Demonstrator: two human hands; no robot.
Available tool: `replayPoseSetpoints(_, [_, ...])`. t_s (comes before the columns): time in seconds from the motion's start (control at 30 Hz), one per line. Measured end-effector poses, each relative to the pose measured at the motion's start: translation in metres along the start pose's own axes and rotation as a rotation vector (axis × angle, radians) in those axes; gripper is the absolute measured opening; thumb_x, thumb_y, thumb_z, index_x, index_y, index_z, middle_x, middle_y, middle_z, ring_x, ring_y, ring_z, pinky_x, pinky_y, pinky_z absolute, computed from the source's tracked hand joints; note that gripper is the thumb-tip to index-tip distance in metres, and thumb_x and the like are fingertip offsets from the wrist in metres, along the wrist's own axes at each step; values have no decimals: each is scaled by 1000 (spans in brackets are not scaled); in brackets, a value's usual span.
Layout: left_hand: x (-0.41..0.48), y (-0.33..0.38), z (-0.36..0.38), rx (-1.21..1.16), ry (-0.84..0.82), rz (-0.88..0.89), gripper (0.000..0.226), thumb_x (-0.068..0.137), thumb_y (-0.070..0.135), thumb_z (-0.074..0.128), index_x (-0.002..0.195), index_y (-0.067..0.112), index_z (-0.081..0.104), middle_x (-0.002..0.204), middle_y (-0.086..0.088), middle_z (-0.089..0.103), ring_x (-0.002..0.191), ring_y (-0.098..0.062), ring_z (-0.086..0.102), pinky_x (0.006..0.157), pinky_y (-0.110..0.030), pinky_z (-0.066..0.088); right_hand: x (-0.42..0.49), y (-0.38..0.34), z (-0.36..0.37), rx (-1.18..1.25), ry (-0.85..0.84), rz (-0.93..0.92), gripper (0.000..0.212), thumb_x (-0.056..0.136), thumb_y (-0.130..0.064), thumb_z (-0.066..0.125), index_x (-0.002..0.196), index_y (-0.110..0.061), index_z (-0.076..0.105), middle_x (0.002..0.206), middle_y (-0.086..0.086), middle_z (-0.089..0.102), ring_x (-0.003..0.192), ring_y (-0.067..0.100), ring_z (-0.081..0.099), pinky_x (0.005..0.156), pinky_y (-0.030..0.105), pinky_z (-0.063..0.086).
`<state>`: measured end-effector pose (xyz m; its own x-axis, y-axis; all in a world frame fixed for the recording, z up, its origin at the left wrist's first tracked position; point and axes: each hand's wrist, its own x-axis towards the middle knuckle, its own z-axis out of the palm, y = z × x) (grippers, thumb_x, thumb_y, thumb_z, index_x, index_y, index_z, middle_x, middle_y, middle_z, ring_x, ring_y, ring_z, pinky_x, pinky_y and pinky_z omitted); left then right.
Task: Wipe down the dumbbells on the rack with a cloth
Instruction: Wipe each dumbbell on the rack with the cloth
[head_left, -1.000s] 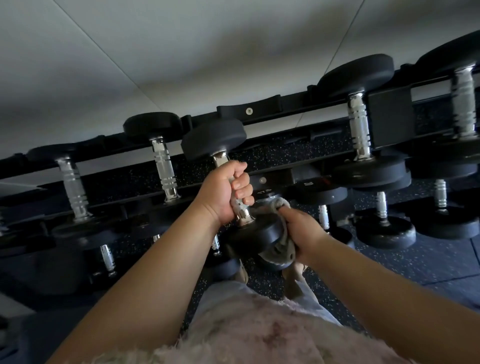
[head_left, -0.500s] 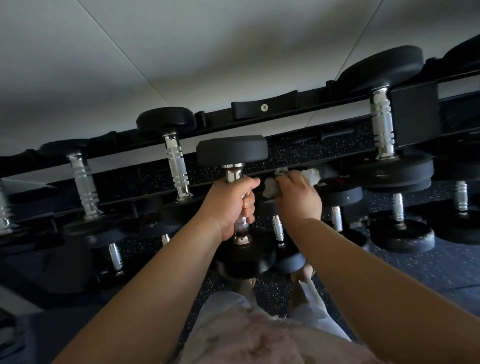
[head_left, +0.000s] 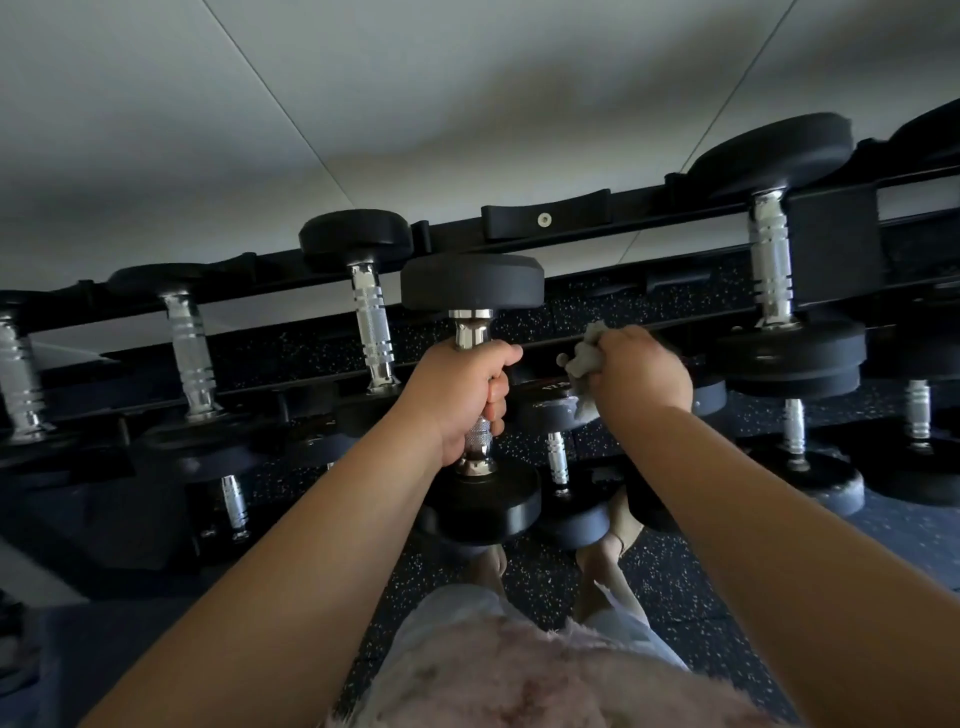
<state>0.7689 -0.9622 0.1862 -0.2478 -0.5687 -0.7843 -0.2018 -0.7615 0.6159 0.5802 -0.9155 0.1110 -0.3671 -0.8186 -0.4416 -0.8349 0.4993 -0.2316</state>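
Head view, looking down over both forearms at the rack. Left hand (head_left: 462, 400) is wrapped tight round the chrome knurled handle of a black round-headed dumbbell (head_left: 472, 283), fingers and thumb curled right round it. Dumbbell is off the rack, held upright in front of the top tier: one head up, roughly level with the upper rail, the other head down below the fist.

Right hand (head_left: 641, 371) is clenched round a crumpled pale grey cloth (head_left: 584, 358), which bunches out on the thumb side with a tail hanging down. Cloth sits right of the held dumbbell, level with its handle, clear gap between them, no contact. Cloth tail overlaps a dark dumbbell head on the lower tier; cannot tell if it touches.

Black metal rack (head_left: 514, 223) runs across the frame, rising toward the right. Top-tier dumbbells (head_left: 371, 322) lie across the two rails, chrome handles bridging them: three left of the held one, one bigger on the right beside a black boxy bracket (head_left: 831, 244). Lower-tier dumbbells (head_left: 556, 460), smaller, sit underneath.

Dark speckled rubber floor (head_left: 545, 582) below, with two bare feet (head_left: 621, 519) on it near the rack base. Pale pink fluffy top (head_left: 519, 686) and light shorts (head_left: 457, 608) at the bottom edge. Pale grey panelled wall (head_left: 467, 104) behind the rack.
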Motion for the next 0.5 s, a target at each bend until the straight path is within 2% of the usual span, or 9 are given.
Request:
replayPoseSetpoints(0.03, [-2, 1, 1, -1, -4, 7, 47, 100, 14, 59, 60, 21, 37, 54, -1, 33, 45, -16, 30, 50, -29, 31, -4, 3, -9, 186, -35, 60, 14, 96, -21, 61, 104, -14, 69, 98, 3, 68, 84, 22, 65, 67, 30, 49])
replayPoseSetpoints(0.1, [-3, 1, 4, 4, -21, 24, 47, 100, 14, 60, 58, 21, 41, 55, -2, 34, 46, -17, 31, 49, -29, 33, -11, 9, -26, 820, -137, 195, 16, 98, -27, 60, 103, -16, 71, 98, 4, 75, 92, 22, 72, 77, 35, 57])
replayPoseSetpoints(0.17, [-6, -1, 9, 9, -72, 25, 45, 100, 13, 59, 58, 21, 46, 55, -3, 33, 47, -18, 31, 47, -28, 33, -17, 2, -40, 1528, -240, 334, 25, 103, -26, 55, 115, -9, 69, 116, 12, 75, 107, 25, 73, 96, 42, 56])
replayPoseSetpoints(0.23, [-11, -6, 18, 27, -140, 23, 43, 100, 10, 59, 58, 19, 50, 55, -4, 33, 47, -18, 29, 46, -26, 31, -17, -15, -50, 1958, -394, 402, 29, 106, -23, 47, 117, -4, 66, 129, 18, 69, 118, 30, 69, 105, 48, 51])
replayPoseSetpoints(0.27, [-14, -11, 23, 27, -174, 18, 43, 98, 9, 60, 56, 18, 53, 54, -4, 33, 46, -17, 28, 46, -25, 30, -15, -24, -58, 2056, -474, 392, 30, 107, -22, 42, 109, -5, 67, 130, 17, 69, 121, 31, 67, 106, 51, 50])
replayPoseSetpoints(0.33, [-17, -22, 29, 73, -198, 52, 37, 89, 13, 69, 55, 14, 56, 52, -6, 34, 44, -17, 29, 46, -24, 31, -13, -40, -75, 2061, -622, 315, 33, 105, -16, 36, 98, -7, 66, 126, 18, 70, 121, 32, 67, 106, 52, 50])
replayPoseSetpoints(0.4, [-24, -26, 31, 186, -202, 91, 35, 77, 23, 74, 57, 10, 48, 50, -6, 34, 45, -20, 28, 49, -27, 29, -14, -41, -89, 1907, -719, 216, 40, 105, -16, 33, 121, 1, 66, 131, 22, 67, 123, 34, 65, 107, 50, 50])
replayPoseSetpoints(0.47, [-28, -29, 31, 325, -204, 99, 43, 84, 16, 71, 54, 20, 41, 49, -2, 35, 42, -19, 30, 49, -34, 26, -12, -35, -99, 1693, -755, 129, 41, 102, -14, 37, 130, 2, 62, 131, 25, 66, 121, 35, 66, 104, 47, 53])
replayPoseSetpoints(0.5, [-27, -34, 29, 370, -186, 116, 46, 91, 8, 70, 59, 27, 43, 53, 4, 40, 39, -13, 38, 46, -35, 32, -13, -35, -107, 1508, -740, 57, 39, 98, -13, 42, 128, -2, 65, 128, 23, 68, 117, 34, 66, 102, 46, 54])
